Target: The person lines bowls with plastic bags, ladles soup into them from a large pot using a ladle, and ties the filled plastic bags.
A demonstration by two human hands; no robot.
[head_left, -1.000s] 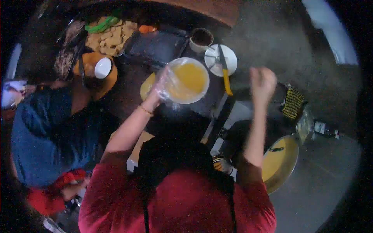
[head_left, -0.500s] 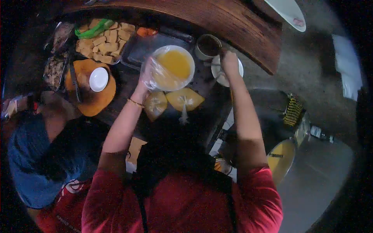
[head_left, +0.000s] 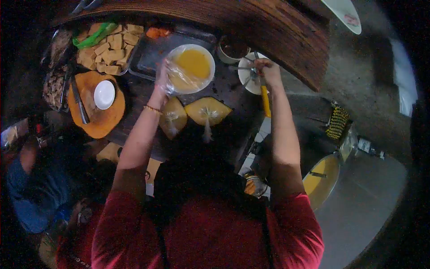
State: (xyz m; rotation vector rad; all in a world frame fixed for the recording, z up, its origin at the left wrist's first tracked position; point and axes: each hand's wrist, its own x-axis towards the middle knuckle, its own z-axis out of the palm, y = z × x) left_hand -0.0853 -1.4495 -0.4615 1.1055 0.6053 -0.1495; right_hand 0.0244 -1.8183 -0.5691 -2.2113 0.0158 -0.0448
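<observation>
Head view, looking down over a dark tabletop (head_left: 221, 101): a person's left hand (head_left: 161, 80) is at the left rim of a round white bowl (head_left: 209, 80) containing yellow liquid (head_left: 193, 62). Clear, crinkled plastic film (head_left: 180, 81) covers the fingers and spreads into the bowl, so whether they are spread or pressed together cannot be told. The bowl overlaps the near right part of a flat black rectangular tray (head_left: 150, 53); whether it rests or is held up is unclear.

The right hand (head_left: 268, 71) is over the right side of a round white plate (head_left: 247, 87) bearing thin metal utensils (head_left: 254, 75). Its fingers curl inward; whether they pinch a utensil is too dim to tell. A long yellow knife handle (head_left: 266, 102) points from beneath this hand toward the tabletop's near right edge.

Bare tabletop separates bowl and plate, narrowing at the far end by a pale round cup with dark contents (head_left: 227, 58). Beyond the cup and plate slants the edge of a dark brown wooden plank (head_left: 251, 24), leaving little room there. Two plump clear bags of yellow liquid (head_left: 208, 110) crowd the bowl's near side. Open tabletop lies between the left forearm and a rounded orange-brown wooden board (head_left: 96, 124) carrying a small white dish (head_left: 104, 95).
</observation>
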